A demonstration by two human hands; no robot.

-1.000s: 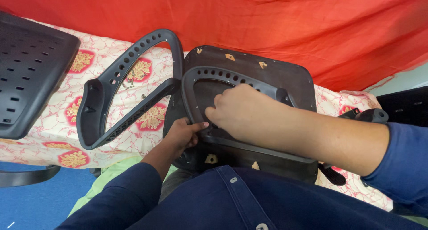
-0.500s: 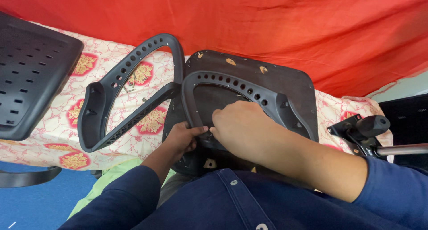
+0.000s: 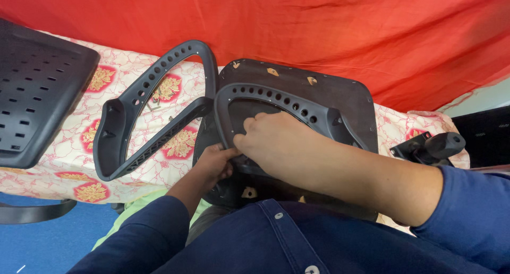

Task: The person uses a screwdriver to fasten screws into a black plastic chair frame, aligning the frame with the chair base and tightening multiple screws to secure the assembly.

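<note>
Against the person's lap, a dark brown chair seat base (image 3: pixel 340 101) leans upturned, its edge chipped pale in spots. On it sits a black perforated armrest loop (image 3: pixel 276 101); the right hand (image 3: pixel 281 144) presses its lower bar, and the left hand (image 3: pixel 215 165) pinches the same bar from beneath, fingers seemingly curled closed.

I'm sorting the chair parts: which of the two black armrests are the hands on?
The right-hand armrest, lying on the dark seat base. Both the left hand and right hand touch it. The other armrest lies untouched on the patterned cloth.
</note>
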